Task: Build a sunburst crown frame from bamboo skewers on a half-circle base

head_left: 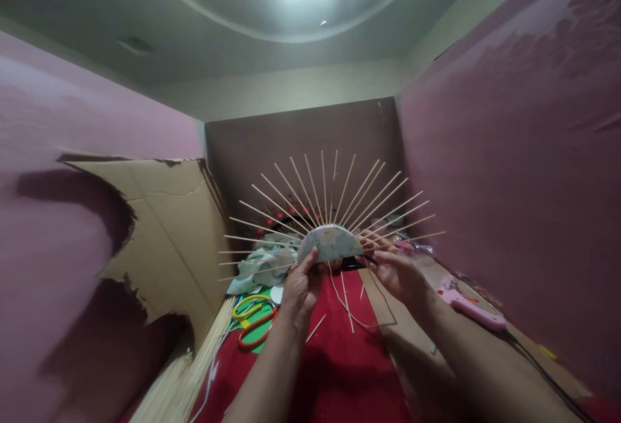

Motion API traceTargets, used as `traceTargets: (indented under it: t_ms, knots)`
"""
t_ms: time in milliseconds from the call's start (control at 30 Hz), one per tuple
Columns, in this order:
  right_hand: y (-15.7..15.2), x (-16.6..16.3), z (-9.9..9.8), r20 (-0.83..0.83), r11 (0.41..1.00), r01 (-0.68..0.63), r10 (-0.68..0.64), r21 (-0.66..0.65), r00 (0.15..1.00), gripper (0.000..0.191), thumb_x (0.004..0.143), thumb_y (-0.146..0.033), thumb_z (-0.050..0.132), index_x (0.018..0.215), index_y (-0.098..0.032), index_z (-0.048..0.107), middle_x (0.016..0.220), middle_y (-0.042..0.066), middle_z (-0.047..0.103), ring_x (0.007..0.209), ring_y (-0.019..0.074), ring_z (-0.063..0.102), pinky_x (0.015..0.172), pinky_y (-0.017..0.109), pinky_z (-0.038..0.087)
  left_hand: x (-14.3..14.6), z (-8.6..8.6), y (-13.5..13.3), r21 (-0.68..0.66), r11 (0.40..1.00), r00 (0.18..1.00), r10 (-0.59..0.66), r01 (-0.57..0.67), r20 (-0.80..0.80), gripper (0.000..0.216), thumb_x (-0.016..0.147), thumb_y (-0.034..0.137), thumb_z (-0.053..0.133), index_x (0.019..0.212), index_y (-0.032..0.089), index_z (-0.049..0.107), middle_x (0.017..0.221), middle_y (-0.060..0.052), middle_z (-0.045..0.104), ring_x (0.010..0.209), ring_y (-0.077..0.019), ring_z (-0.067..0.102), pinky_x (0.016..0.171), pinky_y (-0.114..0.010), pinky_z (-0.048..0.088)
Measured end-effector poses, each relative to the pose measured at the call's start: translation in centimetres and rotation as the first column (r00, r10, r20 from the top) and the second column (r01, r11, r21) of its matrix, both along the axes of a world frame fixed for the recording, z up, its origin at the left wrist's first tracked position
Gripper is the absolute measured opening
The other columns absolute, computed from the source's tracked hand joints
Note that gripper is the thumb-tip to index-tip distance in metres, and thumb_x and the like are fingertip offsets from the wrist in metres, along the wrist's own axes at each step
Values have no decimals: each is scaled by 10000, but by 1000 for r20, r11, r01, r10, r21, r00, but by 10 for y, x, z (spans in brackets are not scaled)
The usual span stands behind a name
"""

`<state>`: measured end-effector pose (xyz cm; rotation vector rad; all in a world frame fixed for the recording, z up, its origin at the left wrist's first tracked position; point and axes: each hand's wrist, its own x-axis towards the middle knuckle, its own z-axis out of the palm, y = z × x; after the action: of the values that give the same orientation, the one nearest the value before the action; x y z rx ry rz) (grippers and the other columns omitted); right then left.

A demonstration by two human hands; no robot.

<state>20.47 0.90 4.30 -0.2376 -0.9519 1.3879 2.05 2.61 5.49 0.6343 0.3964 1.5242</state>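
A half-round base [330,244] covered in pale floral fabric is held up in front of me, with several thin wooden sticks [298,180] fanning out from its curved edge. My left hand [305,279] grips its lower left part, the thumb lying on the front. At its right end my right hand [391,269] has bent fingers behind and among the lowest right sticks; what they pinch is hard to make out. A thin string [349,312] hangs below the base and loops to the right.
Scissors with yellow and orange handles [256,332] lie at left, near crumpled pale cloth [266,264] and a bundle of sticks [179,378]. Loose sticks [316,329] rest on red cloth [339,371]. Torn cardboard [165,229] leans left. A pink glue gun [473,310] with cable lies right.
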Motion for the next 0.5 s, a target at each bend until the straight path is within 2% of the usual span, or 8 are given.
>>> traceTargets:
  t_ms: [67, 133, 200, 267, 333, 433, 500]
  knots:
    - [6, 2, -9, -67, 995, -14, 7, -94, 998, 420, 591, -137, 722, 1003, -187, 660, 1018, 61, 704, 931, 197, 644, 835, 341, 502, -4, -4, 5, -3, 999, 999, 34, -34, 20, 172, 674, 25, 690, 774, 126, 592, 636, 17, 627, 459, -65, 530, 459, -180, 447]
    - [15, 3, -21, -108, 965, 106, -135, -238, 985, 271, 603, -189, 731, 865, -153, 675, 876, 68, 725, 827, 190, 668, 778, 332, 522, -8, -10, 10, -4, 998, 998, 55, -55, 40, 165, 689, 22, 673, 788, 130, 597, 637, 16, 628, 474, -71, 542, 467, -183, 452]
    - [23, 4, -34, -113, 913, 221, -273, -344, 955, 158, 635, -253, 739, 714, -155, 644, 678, 36, 704, 642, 153, 656, 648, 295, 530, -11, -15, 14, -5, 998, 996, 64, -63, 55, 165, 701, 32, 666, 816, 133, 605, 647, 13, 632, 479, -75, 546, 453, -183, 440]
    - [29, 5, -44, -108, 876, 277, -343, -394, 933, 248, 658, -326, 747, 597, -170, 564, 494, -21, 612, 451, 106, 567, 490, 249, 475, -16, -20, 16, -16, 998, 995, 69, -68, 69, 159, 706, 48, 669, 827, 133, 610, 649, 13, 633, 468, -76, 540, 440, -188, 431]
    - [30, 6, -50, -100, 852, 305, -379, -426, 920, 381, 665, -395, 749, 521, -178, 470, 361, -69, 472, 317, 65, 422, 370, 213, 360, -21, -23, 17, -35, 997, 994, 78, -75, 80, 149, 707, 57, 672, 818, 133, 609, 633, 21, 626, 447, -73, 525, 430, -193, 424]
    - [26, 6, -52, -78, 836, 318, -391, -446, 917, 482, 681, -463, 728, 471, -178, 400, 276, -104, 309, 248, 27, 245, 310, 187, 200, -28, -25, 18, -74, 993, 991, 101, -95, 88, 132, 712, 49, 660, 788, 138, 598, 585, 38, 605, 418, -71, 504, 406, -194, 407]
    - [22, 4, -51, -64, 833, 332, -399, -442, 915, 494, 686, -488, 715, 466, -174, 403, 262, -103, 292, 242, 21, 218, 309, 180, 173, -30, -27, 18, -99, 989, 989, 119, -111, 86, 131, 713, 45, 656, 769, 142, 588, 566, 44, 598, 406, -69, 497, 388, -190, 389]
